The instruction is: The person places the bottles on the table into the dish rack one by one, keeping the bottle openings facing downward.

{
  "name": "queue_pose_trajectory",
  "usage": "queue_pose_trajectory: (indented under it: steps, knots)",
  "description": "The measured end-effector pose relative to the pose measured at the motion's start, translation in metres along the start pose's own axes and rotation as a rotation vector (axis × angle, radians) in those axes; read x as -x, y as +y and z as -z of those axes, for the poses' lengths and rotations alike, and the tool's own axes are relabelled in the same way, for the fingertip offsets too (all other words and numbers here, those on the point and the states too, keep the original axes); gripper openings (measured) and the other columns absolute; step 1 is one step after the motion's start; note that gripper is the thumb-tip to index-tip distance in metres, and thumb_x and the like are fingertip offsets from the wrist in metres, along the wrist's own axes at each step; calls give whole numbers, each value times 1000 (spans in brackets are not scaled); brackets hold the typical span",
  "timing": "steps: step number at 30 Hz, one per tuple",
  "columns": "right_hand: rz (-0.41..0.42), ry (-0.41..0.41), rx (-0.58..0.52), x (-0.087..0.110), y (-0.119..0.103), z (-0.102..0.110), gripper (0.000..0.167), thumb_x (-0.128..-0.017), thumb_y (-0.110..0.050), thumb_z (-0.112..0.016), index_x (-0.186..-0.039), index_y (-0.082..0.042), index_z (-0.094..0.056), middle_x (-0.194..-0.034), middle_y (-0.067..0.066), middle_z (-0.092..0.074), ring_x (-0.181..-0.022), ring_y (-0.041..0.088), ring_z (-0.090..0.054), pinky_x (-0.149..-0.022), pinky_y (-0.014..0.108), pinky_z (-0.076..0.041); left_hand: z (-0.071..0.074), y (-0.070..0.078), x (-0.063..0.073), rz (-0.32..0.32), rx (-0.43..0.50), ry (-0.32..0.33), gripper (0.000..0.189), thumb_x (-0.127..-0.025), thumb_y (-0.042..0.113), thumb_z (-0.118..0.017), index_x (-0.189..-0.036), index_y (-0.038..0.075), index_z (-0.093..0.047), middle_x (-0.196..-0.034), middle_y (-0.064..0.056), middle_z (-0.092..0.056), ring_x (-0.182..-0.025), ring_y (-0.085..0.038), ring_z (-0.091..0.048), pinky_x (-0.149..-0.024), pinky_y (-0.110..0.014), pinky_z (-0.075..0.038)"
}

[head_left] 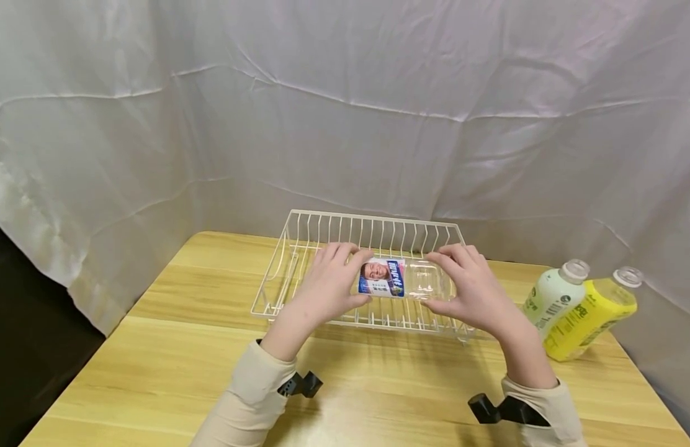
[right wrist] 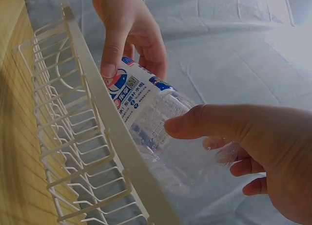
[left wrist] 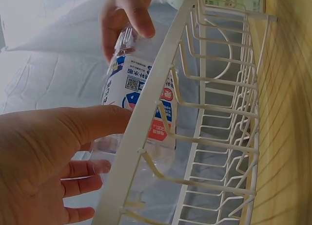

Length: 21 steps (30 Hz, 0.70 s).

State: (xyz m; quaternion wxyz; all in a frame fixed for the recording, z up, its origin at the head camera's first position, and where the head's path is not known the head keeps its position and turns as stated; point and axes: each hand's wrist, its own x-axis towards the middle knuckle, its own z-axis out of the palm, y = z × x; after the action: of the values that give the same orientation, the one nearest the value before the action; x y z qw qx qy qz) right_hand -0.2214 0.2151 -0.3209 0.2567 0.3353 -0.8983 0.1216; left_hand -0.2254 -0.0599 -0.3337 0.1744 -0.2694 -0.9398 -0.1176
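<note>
A clear plastic bottle [head_left: 425,280] with a blue and white printed label lies sideways between both hands, above a white wire rack [head_left: 373,218]. My left hand [head_left: 328,282] grips the labelled end, thumb on the near side and fingers over the far side. At the other end my right hand [head_left: 473,285] grips the clear part in the same way. In the left wrist view the rack's rail partly hides the bottle [left wrist: 141,74]. The right wrist view shows the right thumb pressed on the bottle's [right wrist: 156,118] clear wall.
On the right of the wooden table [head_left: 172,372] stand a pale green bottle [head_left: 551,298] and a yellow bottle [head_left: 587,323], both close to the right forearm. A grey cloth curtain [head_left: 345,155] hangs behind the table. Black wrist cameras stick out from both sleeves.
</note>
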Motion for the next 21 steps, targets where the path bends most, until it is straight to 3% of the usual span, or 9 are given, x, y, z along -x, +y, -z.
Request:
queue_pose_trajectory:
  steps: [5, 11, 16, 21]
  knots:
    - [18, 9, -14, -1, 1, 2, 74, -62, -36, -87, -125, -8, -59, -118, 13, -54, -107, 30, -45, -88, 45, -37, 0, -3, 0, -12, 21, 21, 77, -74, 46, -81, -138, 17, -50, -129, -6, -55, -120, -24, -47, -109, -42, -39]
    - [22, 78, -89, 0, 3, 4, 87, -62, -32, -88, -137, -8, -51, -128, 18, -50, -114, 35, -42, -93, 49, -33, 6, -10, 1, -42, 42, 88, 76, -72, 47, -82, -135, 17, -51, -125, -6, -55, -115, -24, -49, -105, -43, -42]
    - [-61, 110, -198, 1, 9, 8, 98, -62, -24, -89, -147, -12, -42, -139, 20, -45, -124, 36, -37, -95, 50, -31, 13, -16, 2, -38, 50, 157, 76, -70, 48, -84, -132, 18, -52, -126, -6, -54, -114, -25, -49, -103, -44, -43]
    - [-161, 89, -313, 3, 13, 10, 91, -73, -17, -83, -151, -18, -36, -141, 16, -45, -119, 26, -37, -89, 40, -32, 15, -18, 2, -37, 27, 200, 77, -70, 51, -83, -132, 19, -51, -125, -5, -54, -114, -24, -49, -102, -43, -44]
